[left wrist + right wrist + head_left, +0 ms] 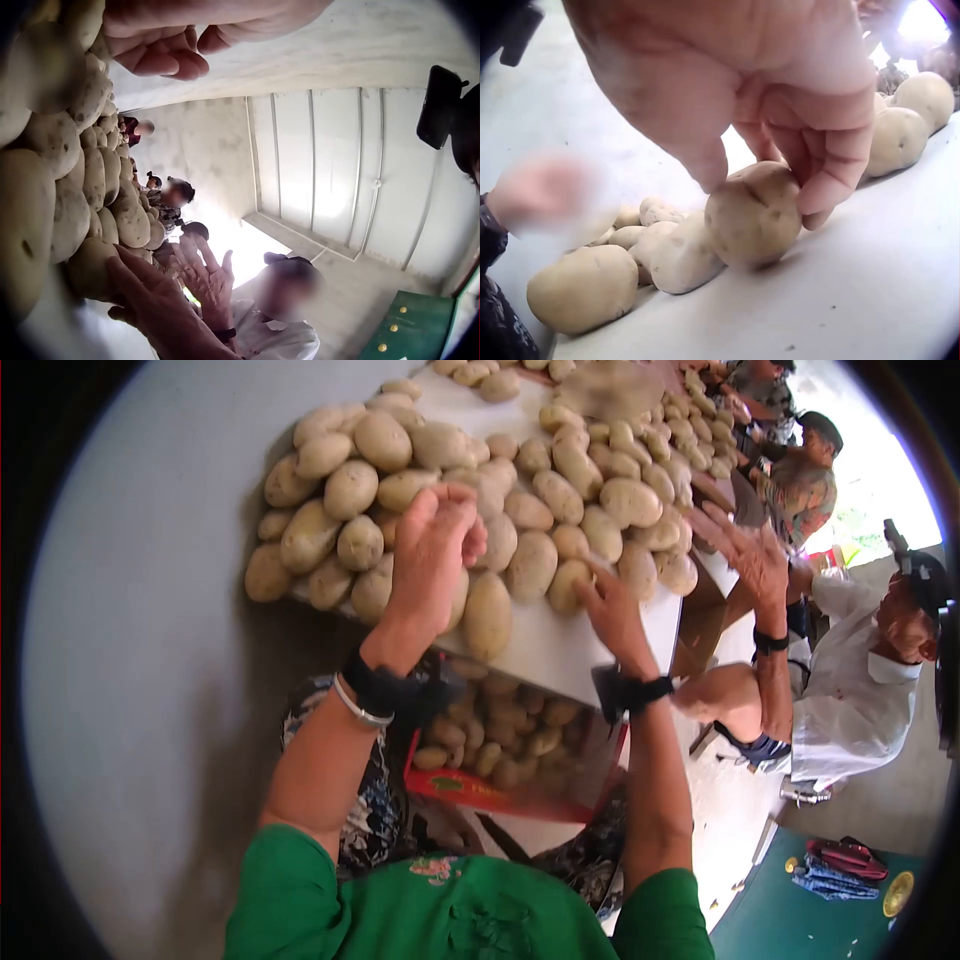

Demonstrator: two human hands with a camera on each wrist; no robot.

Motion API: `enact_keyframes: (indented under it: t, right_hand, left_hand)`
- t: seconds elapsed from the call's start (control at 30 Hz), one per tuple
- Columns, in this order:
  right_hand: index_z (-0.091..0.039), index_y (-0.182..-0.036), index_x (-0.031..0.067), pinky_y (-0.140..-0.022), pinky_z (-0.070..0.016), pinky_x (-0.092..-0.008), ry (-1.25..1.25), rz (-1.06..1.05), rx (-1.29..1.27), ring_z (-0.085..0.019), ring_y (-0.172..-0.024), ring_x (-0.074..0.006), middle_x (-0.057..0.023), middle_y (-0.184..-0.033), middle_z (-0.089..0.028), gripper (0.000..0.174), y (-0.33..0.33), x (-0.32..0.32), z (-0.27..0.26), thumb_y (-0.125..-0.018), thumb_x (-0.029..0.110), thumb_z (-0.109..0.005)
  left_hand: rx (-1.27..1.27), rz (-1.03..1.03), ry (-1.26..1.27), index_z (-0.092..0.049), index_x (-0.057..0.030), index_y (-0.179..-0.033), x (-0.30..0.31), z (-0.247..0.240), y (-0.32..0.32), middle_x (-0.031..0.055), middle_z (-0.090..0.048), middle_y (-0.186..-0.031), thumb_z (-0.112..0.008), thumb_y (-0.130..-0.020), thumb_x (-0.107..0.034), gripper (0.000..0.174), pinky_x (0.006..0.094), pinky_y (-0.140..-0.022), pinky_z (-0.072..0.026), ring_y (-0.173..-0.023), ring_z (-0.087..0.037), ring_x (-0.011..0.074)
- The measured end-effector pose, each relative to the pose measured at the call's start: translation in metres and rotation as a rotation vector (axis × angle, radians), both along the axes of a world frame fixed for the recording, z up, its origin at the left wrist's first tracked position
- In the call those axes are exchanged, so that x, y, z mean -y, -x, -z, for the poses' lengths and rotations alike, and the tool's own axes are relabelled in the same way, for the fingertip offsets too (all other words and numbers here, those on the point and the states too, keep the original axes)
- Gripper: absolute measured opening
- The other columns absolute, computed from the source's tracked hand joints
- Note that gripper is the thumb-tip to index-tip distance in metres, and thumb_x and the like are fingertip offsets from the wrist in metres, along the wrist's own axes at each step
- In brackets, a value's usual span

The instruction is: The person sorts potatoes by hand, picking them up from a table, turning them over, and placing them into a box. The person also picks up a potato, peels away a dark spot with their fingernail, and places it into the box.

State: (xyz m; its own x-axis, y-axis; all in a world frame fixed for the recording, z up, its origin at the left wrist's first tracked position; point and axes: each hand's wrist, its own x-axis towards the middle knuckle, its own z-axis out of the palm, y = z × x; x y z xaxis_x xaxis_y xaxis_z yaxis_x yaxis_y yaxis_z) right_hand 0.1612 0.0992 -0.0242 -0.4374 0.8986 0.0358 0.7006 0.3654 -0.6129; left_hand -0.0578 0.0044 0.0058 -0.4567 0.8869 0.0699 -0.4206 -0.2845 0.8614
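Observation:
My right hand (pixel 617 622) pinches a small round potato (pixel 754 214) at the front edge of a large potato heap. In the right wrist view the thumb is on one side of this potato and the fingers on the other, with its underside close to the white tabletop (pixel 840 300). Over the left part of the heap hovers my left hand (pixel 437 550), its fingers loosely bent and nothing between them. A long potato (pixel 487 617) lies just in front of that hand at the table's edge. More potatoes (pixel 350 490) are piled behind and to the left.
Below the table edge stands a red box (pixel 500 800) with many potatoes inside. At the right, a person in a white shirt (pixel 850 670) holds a hand (pixel 755 565) near the heap. Other people (pixel 800 480) sit farther along. A green surface (pixel 800 910) is at lower right.

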Motion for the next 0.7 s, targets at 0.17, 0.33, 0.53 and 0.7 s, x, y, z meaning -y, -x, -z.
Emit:
enact_keyframes:
  t: [0.17,0.33,0.53,0.7]
  right_hand:
    - [-0.045,-0.125,-0.0034,-0.068,-0.0498,-0.0332,0.148,0.058,-0.185,-0.062,-0.08,-0.0257,-0.0222,-0.104,-0.061,0.054,0.005,0.0,0.008,-0.089,0.035,-0.057]
    - [-0.042,-0.127,-0.0052,-0.079,-0.0495,-0.0333,0.254,0.061,-0.402,-0.054,-0.109,-0.0205,-0.022,-0.124,-0.051,0.056,-0.021,0.016,-0.029,-0.092,0.037,-0.054]
    - [-0.059,-0.103,0.0003,-0.072,-0.0498,-0.0253,0.66,-0.186,-0.853,-0.061,-0.084,-0.0131,-0.0093,-0.096,-0.063,0.03,-0.062,0.046,-0.047,-0.097,0.027,-0.047]
    - [-0.06,-0.093,0.0031,-0.063,-0.0443,-0.0192,0.754,-0.237,-0.822,-0.057,-0.071,-0.0078,-0.0045,-0.086,-0.063,0.026,-0.075,0.063,-0.032,-0.097,0.025,-0.047]
  left_hand:
    - [-0.064,0.041,0.049,-0.055,-0.0063,-0.1,-0.002,-0.002,0.001,-0.0007,-0.057,-0.075,-0.052,-0.091,-0.017,0.014,0.0198,-0.062,-0.0411,-0.067,-0.052,0.0065]
    - [-0.107,0.201,-0.098,-0.056,-0.0068,-0.102,0.006,-0.009,-0.012,-0.0019,-0.059,-0.077,-0.051,-0.092,-0.019,0.016,0.0198,-0.064,-0.0415,-0.07,-0.053,0.0053]
    - [-0.355,0.154,-0.042,-0.059,-0.0067,-0.095,-0.008,0.006,-0.025,-0.0023,-0.058,-0.074,-0.049,-0.094,-0.021,0.018,0.0193,-0.063,-0.0397,-0.069,-0.052,0.0044]
    - [-0.789,0.292,-0.104,-0.058,-0.0018,-0.086,0.015,0.001,-0.063,0.0005,-0.055,-0.065,-0.047,-0.091,-0.015,0.018,0.0229,-0.058,-0.0412,-0.062,-0.051,0.007]
